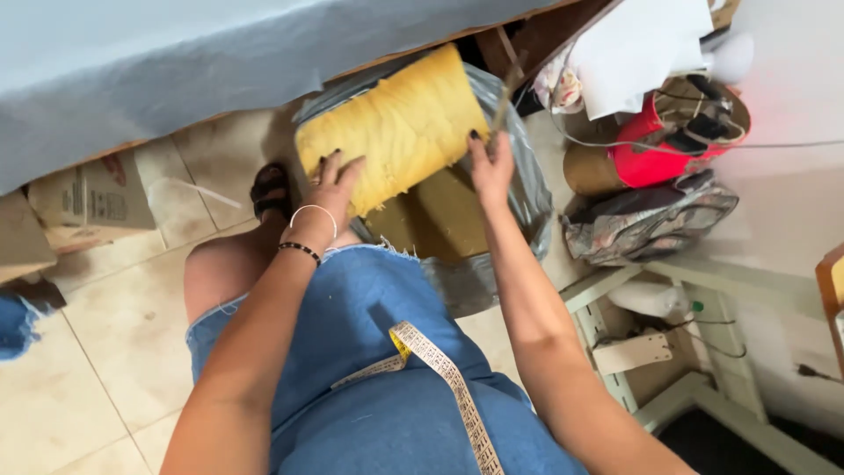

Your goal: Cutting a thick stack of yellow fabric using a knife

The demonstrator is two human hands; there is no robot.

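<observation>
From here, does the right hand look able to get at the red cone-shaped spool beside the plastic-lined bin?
Probably yes: the right hand grips the yellow foam block's edge, and the red spool lies close to its right with open floor between.

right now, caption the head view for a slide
Both hands, left and right, hold a yellow foam block over a grey bag.

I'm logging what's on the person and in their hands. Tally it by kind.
Yellow foam block, gripped by left hand and right hand: 1
Tape measure hanging over the denim skirt: 1
Bracelets on the left wrist, one thin silver bangle and one dark beaded bracelet: 2
Total: 4
</observation>
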